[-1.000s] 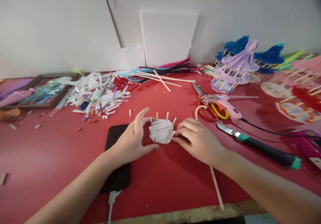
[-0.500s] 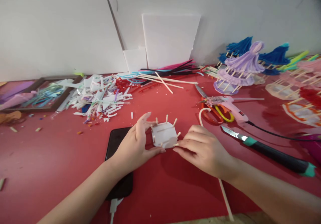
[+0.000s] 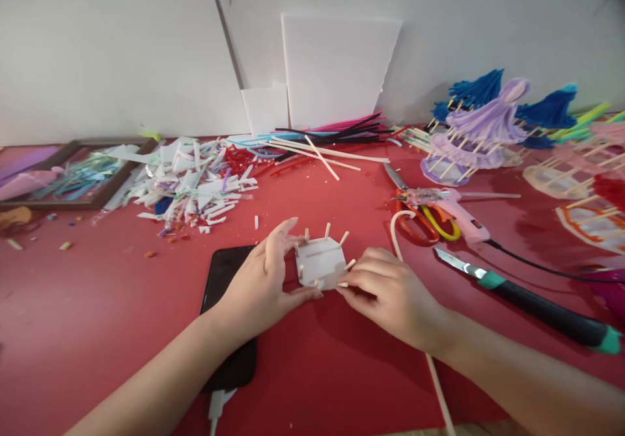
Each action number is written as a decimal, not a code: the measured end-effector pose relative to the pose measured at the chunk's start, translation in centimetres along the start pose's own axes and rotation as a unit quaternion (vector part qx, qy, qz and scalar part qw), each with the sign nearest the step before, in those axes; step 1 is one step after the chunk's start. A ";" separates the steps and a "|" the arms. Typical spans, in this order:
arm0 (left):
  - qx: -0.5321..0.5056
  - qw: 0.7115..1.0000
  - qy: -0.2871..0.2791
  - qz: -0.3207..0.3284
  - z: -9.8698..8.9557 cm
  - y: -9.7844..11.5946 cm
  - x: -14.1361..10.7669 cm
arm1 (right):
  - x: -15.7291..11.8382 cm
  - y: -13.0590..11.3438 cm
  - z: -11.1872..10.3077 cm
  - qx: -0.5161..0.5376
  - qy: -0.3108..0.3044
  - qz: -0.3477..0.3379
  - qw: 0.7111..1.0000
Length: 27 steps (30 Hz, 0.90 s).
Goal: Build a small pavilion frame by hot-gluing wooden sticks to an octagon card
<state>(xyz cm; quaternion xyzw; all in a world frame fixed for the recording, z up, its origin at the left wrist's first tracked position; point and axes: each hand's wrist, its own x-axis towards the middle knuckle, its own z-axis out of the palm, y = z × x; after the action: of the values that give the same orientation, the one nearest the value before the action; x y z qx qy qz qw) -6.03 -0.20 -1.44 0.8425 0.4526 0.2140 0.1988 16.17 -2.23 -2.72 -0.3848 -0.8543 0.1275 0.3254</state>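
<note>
A small white many-sided board [image 3: 321, 263] lies in front of me, with several short wooden sticks standing up around its edge. My left hand [image 3: 261, 276] grips the board's left side, thumb at the near edge and fingers at the far edge. At the near right corner, my right hand [image 3: 390, 293] pinches a short wooden stick [image 3: 343, 284] between thumb and fingertips. Where that stick meets the board is partly covered by the fingers. Under my left hand and wrist lies a black phone [image 3: 229, 358] with a white cable.
Right of my hands lie a utility knife [image 3: 537, 302], a pink glue gun [image 3: 463, 215], scissors [image 3: 417, 228] and a long bent stick [image 3: 437, 384]. Fringed models [image 3: 483, 123] stand at the back right. White scraps [image 3: 190, 182] and pipe cleaners [image 3: 332, 136] lie at the back.
The camera view has shifted slightly. Both hands keep nearly the same hold, the left on the board and the right on the stick at its near right corner.
</note>
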 end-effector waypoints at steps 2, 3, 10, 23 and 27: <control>-0.001 1.000 -0.001 0.001 0.0 -0.1 -0.1 | 0.0 0.0 0.1 0.009 -0.002 0.003 1.000; -0.001 1.000 -0.002 0.001 0.1 -0.1 -0.1 | 0.0 0.0 0.1 0.012 -0.002 0.003 1.000; 0.009 1.000 -0.005 0.006 0.0 -0.1 -0.2 | -0.2 0.7 -0.5 0.015 -0.031 -0.004 0.999; -0.003 1.000 -0.006 0.010 -0.2 0.1 -0.1 | 0.5 1.5 -1.7 -0.015 -0.043 0.020 0.999; -0.005 1.000 -0.012 0.006 -0.2 0.2 -0.1 | 0.3 1.8 -1.1 0.007 -0.053 0.033 0.998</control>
<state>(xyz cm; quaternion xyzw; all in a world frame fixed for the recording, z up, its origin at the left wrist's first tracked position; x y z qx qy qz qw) -6.03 -0.31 -1.20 0.8465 0.4444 0.2074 0.2073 17.76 -0.86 -2.57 -0.4034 -0.8562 0.1645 0.2776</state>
